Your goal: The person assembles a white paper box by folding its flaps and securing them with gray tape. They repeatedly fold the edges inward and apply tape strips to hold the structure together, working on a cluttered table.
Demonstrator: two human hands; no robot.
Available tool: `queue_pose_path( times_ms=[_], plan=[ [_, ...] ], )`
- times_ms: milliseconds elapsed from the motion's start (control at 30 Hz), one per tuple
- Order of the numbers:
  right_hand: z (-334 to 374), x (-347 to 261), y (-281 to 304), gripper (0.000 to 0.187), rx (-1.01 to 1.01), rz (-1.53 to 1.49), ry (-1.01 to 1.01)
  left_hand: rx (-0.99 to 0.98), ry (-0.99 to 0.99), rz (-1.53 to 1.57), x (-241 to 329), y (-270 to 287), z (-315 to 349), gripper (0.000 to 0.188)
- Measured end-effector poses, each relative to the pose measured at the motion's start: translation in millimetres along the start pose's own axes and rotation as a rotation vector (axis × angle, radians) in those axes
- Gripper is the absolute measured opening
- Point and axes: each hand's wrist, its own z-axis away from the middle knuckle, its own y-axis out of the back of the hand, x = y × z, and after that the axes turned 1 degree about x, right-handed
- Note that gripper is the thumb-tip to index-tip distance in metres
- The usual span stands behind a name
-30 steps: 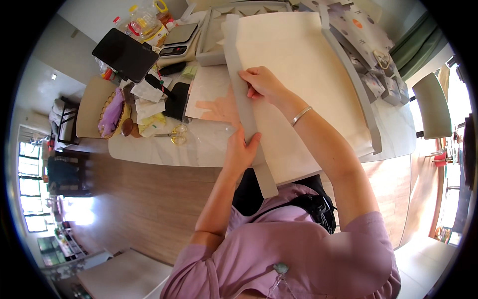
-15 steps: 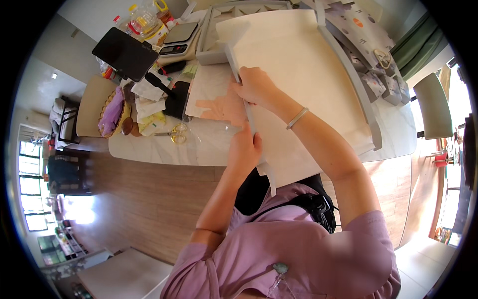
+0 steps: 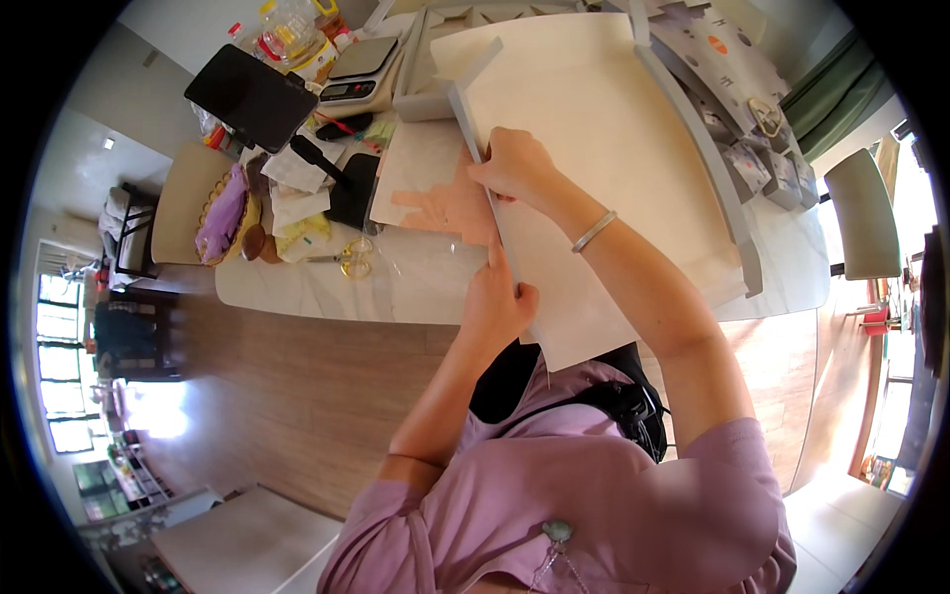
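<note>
A large cream-coloured board lies across the white table, its near corner hanging over the edge toward me. A long grey flap runs along the board's left side, folded up. My right hand pinches this flap near its middle; a thin bracelet sits on that wrist. My left hand grips the same flap lower down, at the table's near edge. A pinkish sheet lies on the table just left of the flap.
Left of the board are yellow-handled scissors, a black tablet, a kitchen scale, a black box and loose papers. A basket with purple cloth sits on a chair. Grey printed cartons lie at the far right.
The board has shifted to the right and the grey flap has risen more upright. My right hand slid a little farther up the flap; my left hand stayed at its lower end.
</note>
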Motion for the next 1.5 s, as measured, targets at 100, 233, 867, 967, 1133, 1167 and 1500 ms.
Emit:
queue_pose_path(
  times_ms=[100,233,867,967,1133,1167,1500],
  plan=[
    [1,5,-5,0.036,0.029,0.013,0.009,0.008,-0.027,0.053,-10,-1,-1,0.08],
    [-4,18,-8,0.05,0.006,-0.008,0.119,-0.032,-0.044,0.223,-10,8,-2,0.072],
    [2,10,-6,0.054,-0.113,-0.337,-0.045,0.022,-0.075,0.124,-16,-3,-1,0.075],
    [3,11,-12,0.051,-0.062,-0.296,-0.044,0.026,-0.079,0.09,-11,-3,-3,0.074],
    [10,9,-17,0.053,-0.056,-0.26,0.011,0.043,-0.049,0.027,-9,-4,-2,0.073],
    [8,13,-24,0.053,0.011,-0.165,0.057,0.049,-0.045,0.02,-9,-5,-2,0.073],
    [23,9,-29,0.047,0.045,0.024,0.056,-0.027,0.004,-0.085,5,-4,-4,0.084]
  ],
)
